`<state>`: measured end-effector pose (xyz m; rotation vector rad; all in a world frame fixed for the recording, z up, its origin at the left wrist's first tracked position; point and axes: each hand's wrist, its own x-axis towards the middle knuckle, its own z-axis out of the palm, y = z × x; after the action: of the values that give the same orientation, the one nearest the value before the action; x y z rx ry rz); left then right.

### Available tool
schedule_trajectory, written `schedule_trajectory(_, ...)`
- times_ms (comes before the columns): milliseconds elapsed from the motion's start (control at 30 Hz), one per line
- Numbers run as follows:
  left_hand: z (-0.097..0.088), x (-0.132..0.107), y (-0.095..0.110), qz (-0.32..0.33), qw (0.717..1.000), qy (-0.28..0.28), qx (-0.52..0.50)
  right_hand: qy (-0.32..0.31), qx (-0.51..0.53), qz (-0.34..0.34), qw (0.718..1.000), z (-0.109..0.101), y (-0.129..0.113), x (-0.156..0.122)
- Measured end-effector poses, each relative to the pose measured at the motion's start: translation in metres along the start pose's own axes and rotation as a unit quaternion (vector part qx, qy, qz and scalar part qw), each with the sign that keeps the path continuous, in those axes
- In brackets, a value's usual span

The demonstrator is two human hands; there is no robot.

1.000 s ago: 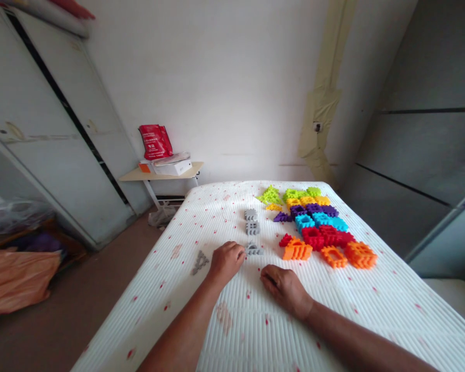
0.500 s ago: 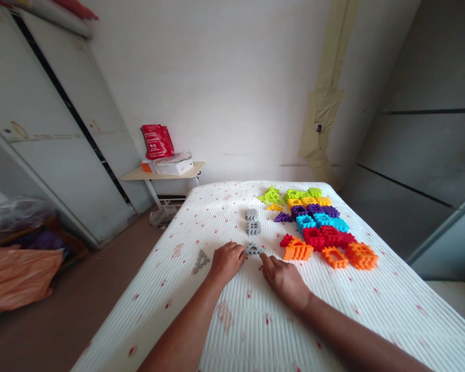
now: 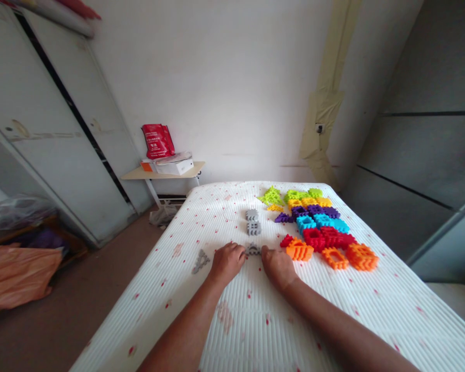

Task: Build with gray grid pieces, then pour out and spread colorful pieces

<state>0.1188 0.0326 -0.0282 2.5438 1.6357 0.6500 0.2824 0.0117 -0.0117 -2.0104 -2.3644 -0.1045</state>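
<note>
Both hands meet at small grey block (image 3: 252, 250) lying mid-bed on white quilted bed (image 3: 256, 320), just left of orange pieces. Left hand (image 3: 227, 261) curled, fingertips against block's left side. Right hand (image 3: 277, 264) lower and flatter, fingertips touching its right side. Firm pinch or mere touch: cannot tell. Already laid out: coloured blocks (image 3: 321, 227) in rows by colour, green down to orange. Two more grey blocks (image 3: 252, 222) lined up beyond. Not yet in line: grey triangle (image 3: 200, 261), alone, left of left hand.

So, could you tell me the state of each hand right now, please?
Left hand: curled against the grey block; grip unclear.
Right hand: fingertips at that block; grip unclear.
</note>
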Motion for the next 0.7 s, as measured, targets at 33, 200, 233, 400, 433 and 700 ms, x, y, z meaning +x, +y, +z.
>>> schedule_trajectory(33, 0.0000, 0.0000, -0.0001, -0.004, 1.000, 0.000, -0.003, -0.001, -0.001, 0.000, 1.000, -0.0005, -0.0004, -0.0005)
schedule_trajectory(200, 0.0022, 0.0006, -0.0023, -0.029, 0.999, 0.001, -0.022, -0.008, -0.004, 0.005, 1.000, -0.0038, -0.0038, -0.0018)
schedule_trajectory(233, 0.0030, 0.0007, -0.0030, -0.036, 0.999, 0.002, -0.025, -0.009, -0.004, 0.006, 1.000, -0.0042, -0.0043, -0.0017)
schedule_trajectory(400, 0.0056, 0.0014, -0.0052, -0.062, 0.997, 0.004, -0.041, -0.010, -0.003, 0.003, 1.000, -0.0044, -0.0050, -0.0014)
schedule_trajectory(433, 0.0057, 0.0016, -0.0053, -0.065, 0.997, 0.004, -0.043, -0.009, -0.002, 0.002, 1.000, -0.0041, -0.0050, -0.0015)
schedule_trajectory(700, 0.0069, 0.0020, -0.0060, -0.084, 0.995, 0.002, -0.050, -0.006, 0.010, 0.003, 1.000, -0.0032, -0.0050, -0.0017)
